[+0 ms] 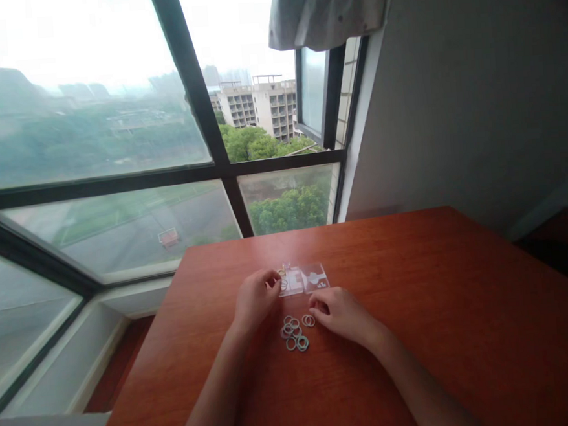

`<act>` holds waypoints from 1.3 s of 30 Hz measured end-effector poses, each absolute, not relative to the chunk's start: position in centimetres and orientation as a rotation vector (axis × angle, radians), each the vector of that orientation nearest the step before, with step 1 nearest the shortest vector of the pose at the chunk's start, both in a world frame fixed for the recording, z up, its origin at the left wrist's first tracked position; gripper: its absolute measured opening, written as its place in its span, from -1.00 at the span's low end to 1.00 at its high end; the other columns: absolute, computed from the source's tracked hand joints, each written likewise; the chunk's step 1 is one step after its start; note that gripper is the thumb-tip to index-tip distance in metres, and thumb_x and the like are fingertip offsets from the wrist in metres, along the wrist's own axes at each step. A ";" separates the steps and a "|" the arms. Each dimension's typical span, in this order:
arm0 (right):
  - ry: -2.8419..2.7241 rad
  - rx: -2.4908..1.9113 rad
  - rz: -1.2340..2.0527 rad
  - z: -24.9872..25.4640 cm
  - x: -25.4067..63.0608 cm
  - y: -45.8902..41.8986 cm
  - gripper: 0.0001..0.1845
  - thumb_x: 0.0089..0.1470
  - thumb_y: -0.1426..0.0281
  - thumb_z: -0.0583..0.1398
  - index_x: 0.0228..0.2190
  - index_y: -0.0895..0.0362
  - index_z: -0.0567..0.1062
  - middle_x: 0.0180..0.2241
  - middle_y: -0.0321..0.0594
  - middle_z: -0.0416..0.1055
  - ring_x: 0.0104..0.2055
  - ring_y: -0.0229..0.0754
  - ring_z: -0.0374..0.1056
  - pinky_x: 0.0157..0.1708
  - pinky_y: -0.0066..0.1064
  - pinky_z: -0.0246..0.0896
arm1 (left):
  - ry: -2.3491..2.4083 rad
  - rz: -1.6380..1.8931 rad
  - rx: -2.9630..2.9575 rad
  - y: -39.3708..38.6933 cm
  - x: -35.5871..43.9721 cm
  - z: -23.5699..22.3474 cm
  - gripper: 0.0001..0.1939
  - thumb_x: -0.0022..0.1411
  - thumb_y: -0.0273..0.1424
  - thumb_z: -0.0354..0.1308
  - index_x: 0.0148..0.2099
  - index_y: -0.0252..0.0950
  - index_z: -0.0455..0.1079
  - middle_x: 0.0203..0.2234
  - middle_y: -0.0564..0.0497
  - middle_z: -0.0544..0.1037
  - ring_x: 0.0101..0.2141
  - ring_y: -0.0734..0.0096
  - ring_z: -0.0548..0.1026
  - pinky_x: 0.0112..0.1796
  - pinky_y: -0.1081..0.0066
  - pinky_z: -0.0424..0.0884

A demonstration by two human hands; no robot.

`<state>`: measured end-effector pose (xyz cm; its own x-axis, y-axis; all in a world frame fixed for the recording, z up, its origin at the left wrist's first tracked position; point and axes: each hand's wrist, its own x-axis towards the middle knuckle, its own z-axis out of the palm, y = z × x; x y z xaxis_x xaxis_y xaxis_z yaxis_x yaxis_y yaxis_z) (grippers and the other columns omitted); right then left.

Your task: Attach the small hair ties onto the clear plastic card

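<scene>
A small clear plastic box (293,282) lies on the table with its lid (316,277) folded open to the right. Closed at the box's left edge, my left hand (257,298) has thumb and fingertips against it. A few thin rings (284,282) show inside the box beside those fingertips. My right hand (342,311) is held low, its fingers curled together; anything between them is too small to make out. Two pale rings (308,320) lie just left of its fingers. Nearer to me is a loose pile of several pale grey-green rings (294,333), some overlapping.
The reddish-brown wooden table (404,263) fills the lower view. Beyond its far and left edges stand large dark-framed windows (222,168), one pane open. A grey curtain (328,9) hangs at the top, and a plain wall (451,97) rises on the right.
</scene>
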<state>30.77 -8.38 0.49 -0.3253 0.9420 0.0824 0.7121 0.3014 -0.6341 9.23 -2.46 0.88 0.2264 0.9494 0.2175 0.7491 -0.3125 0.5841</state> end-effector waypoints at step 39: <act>-1.869 -1.493 0.448 0.8 30.6 -8.0 -0.93 0.03 0.42 0.17 -0.43 0.10 0.48 -0.56 -0.33 0.37 -0.50 -0.26 0.28 -0.44 -0.48 0.07 | 1.053 0.776 2.183 -4.8 12.8 2.6 -0.87 0.14 -0.47 0.10 -0.33 -0.31 0.48 -0.53 0.05 0.46 -0.51 0.53 0.33 -0.45 0.53 0.23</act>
